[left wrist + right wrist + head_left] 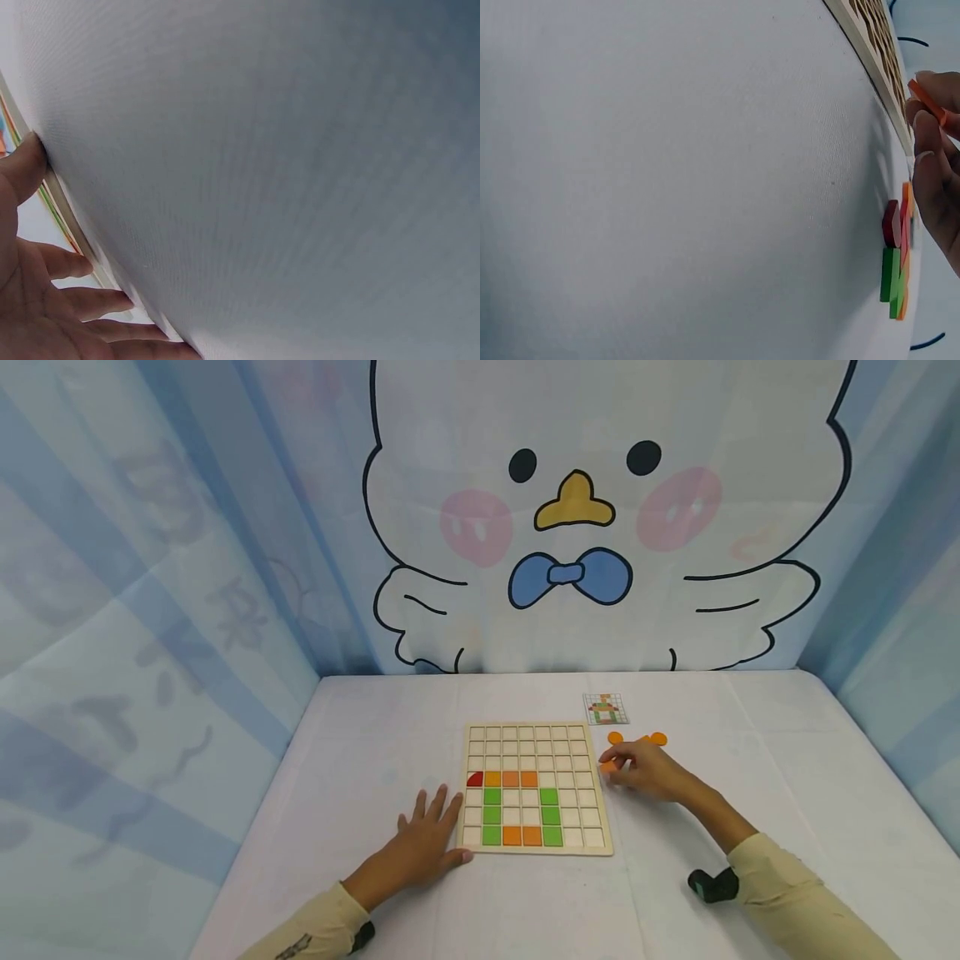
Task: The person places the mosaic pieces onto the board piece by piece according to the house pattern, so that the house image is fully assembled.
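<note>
A square wooden grid board (pixel 536 851) lies on the table. A red rounded piece (pixel 475 779) and several orange tiles (pixel 519 779) form a row in it, with green tiles (pixel 491 815) in two columns below and two orange tiles (pixel 522 836) between their lower ends. Fingers spread, my left hand (pixel 422 845) rests at the board's left edge, its thumb near the lower left corner. My right hand (pixel 651 771) pinches a small orange tile (pixel 928 103) between thumb and fingers, just past the board's right edge.
A pattern card (pixel 606 709) lies behind the board's right corner. Orange round pieces (pixel 615 738) sit beyond my right hand. Dark red (pixel 892 224) and green pieces (pixel 889 275) show beside it in the right wrist view. A printed cloth (pixel 573 635) hangs behind the table.
</note>
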